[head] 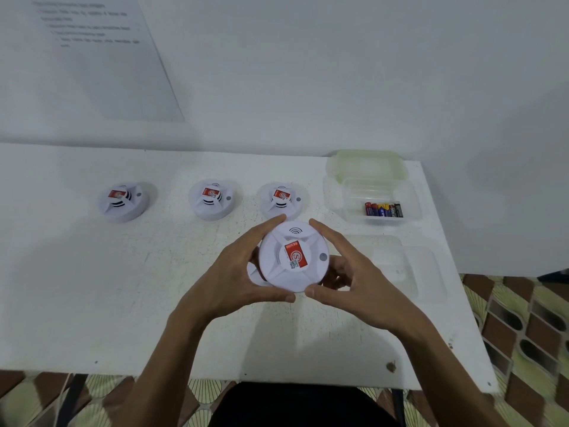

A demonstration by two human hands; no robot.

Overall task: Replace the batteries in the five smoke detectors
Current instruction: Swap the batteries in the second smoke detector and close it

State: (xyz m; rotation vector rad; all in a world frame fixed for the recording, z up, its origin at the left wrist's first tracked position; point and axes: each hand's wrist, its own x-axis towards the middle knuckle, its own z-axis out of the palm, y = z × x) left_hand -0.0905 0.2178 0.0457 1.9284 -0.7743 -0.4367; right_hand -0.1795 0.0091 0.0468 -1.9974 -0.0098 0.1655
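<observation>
A round white smoke detector [294, 257] with a red label is held above the white table [92, 288], face up. My left hand [237, 272] grips its left rim, and my right hand [345, 272] grips its right rim. Another white piece [254, 277] shows just under it by my left fingers. Three more detectors stand in a row behind: one at the left [123, 201], one in the middle [214, 199], one just beyond my fingertips [281, 198]. Several batteries [384, 209] lie in a clear plastic tub [372, 198].
A second clear tub with a greenish rim [366, 163] stands behind the battery tub. Clear lids or trays [409, 272] lie at the table's right side. A printed sheet [92, 41] hangs on the wall. Patterned floor tiles [523, 318] show past the table's right and front edges.
</observation>
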